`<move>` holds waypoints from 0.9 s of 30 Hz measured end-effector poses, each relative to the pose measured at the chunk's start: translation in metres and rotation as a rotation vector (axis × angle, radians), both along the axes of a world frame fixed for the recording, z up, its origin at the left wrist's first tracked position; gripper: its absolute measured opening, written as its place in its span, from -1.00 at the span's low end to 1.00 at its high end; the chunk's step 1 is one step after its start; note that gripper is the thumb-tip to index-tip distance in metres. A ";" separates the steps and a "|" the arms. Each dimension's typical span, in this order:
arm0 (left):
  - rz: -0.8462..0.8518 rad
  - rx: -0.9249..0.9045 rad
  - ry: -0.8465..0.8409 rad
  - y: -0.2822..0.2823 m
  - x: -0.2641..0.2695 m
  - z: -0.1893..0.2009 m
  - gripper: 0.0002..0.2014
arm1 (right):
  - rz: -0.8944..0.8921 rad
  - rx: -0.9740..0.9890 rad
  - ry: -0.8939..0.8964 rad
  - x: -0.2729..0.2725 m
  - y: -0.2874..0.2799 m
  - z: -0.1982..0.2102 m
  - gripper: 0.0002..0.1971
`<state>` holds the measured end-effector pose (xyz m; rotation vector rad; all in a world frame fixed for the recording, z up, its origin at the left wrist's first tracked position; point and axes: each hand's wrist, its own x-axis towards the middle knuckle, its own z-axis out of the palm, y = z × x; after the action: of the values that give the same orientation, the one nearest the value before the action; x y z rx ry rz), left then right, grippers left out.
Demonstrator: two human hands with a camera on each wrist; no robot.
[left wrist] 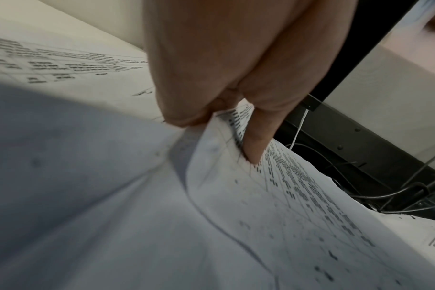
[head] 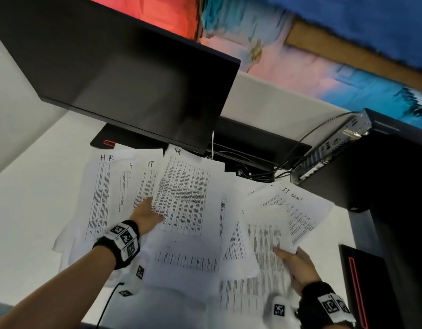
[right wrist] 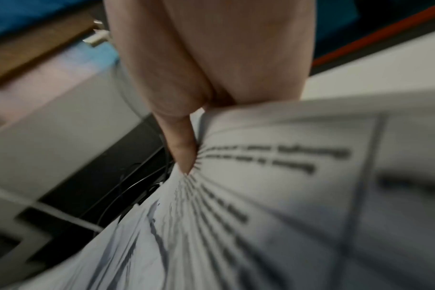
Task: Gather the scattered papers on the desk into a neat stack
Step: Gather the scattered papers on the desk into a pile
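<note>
Several printed white papers [head: 186, 236] lie fanned and overlapping on the white desk [head: 34, 210] below the monitor. My left hand [head: 148, 213] pinches the left edge of a sheet headed "HR" [head: 184, 191]; in the left wrist view the thumb [left wrist: 256, 141] lies on top of that sheet [left wrist: 286, 196] and the fingers are under it. My right hand [head: 294, 262] grips the near edge of the sheets at the right [head: 269, 243], below one headed "IT" [head: 298, 210]. In the right wrist view the thumb [right wrist: 181, 149] presses on the blurred sheets [right wrist: 273, 196].
A black monitor [head: 124, 74] hangs over the far papers, its base [head: 108, 141] behind them. Cables [head: 262, 172] run behind the desk to a small black computer [head: 336, 148] at the right. A black box with a red stripe [head: 357, 286] stands beside my right wrist.
</note>
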<state>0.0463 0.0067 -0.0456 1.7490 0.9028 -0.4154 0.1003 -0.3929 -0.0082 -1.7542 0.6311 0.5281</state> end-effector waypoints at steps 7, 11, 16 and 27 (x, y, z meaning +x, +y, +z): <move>-0.044 -0.007 -0.048 0.004 -0.005 -0.001 -0.20 | 0.194 -0.671 -0.446 -0.015 0.013 0.122 -0.74; -0.087 -0.043 -0.046 0.009 -0.004 0.002 -0.23 | 0.121 -0.659 -0.752 -0.034 0.015 0.181 -0.74; -0.083 -0.110 -0.125 0.007 -0.004 0.009 -0.23 | -0.009 -0.286 -0.810 -0.035 0.024 0.199 -0.71; 0.049 -0.349 -0.234 -0.004 -0.012 0.037 -0.24 | 0.205 -0.111 -0.079 -0.028 0.090 0.006 -0.65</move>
<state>0.0348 0.0031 -0.0081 1.4182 0.6600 -0.3070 0.0720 -0.3032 -0.0023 -1.9475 0.4349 0.5701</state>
